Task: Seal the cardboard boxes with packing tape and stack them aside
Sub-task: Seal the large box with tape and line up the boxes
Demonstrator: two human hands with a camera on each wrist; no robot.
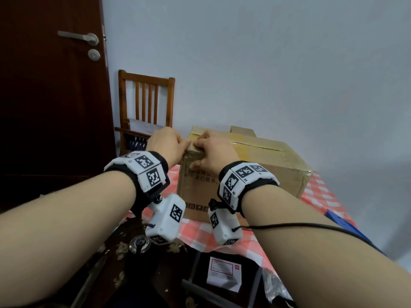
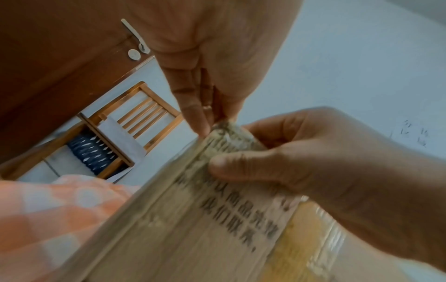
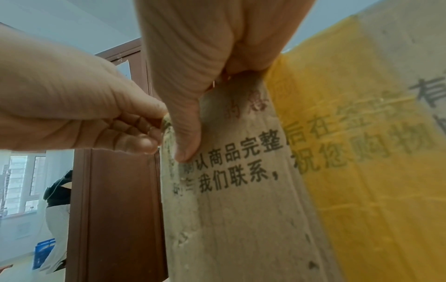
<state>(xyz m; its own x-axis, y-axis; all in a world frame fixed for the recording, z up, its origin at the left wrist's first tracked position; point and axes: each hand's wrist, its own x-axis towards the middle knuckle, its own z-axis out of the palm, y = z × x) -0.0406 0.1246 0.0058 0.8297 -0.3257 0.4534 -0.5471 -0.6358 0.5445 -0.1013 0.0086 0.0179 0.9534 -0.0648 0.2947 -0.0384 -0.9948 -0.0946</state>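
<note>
From the head view, both hands are up at the near top corner of the cardboard box [image 1: 242,167], which sits on the checked tablecloth [image 1: 320,196] with a wooden chair [image 1: 145,103] behind; the left hand [image 1: 165,144] is curled at the corner edge and the right hand [image 1: 212,153] is draped over it, thumb down the side panel. Over to the left wrist view: the left fingertips [image 2: 200,124] pinch something thin at that corner, likely a tape end, though it's blurred. Now the right wrist view: the right thumb [image 3: 184,141] presses flat on the printed side, yellow tape [image 3: 362,171] just beside it. This looks like the sealing step, working an edge at the corner; next, the strip needs pressing down firmly along the seam.
</note>
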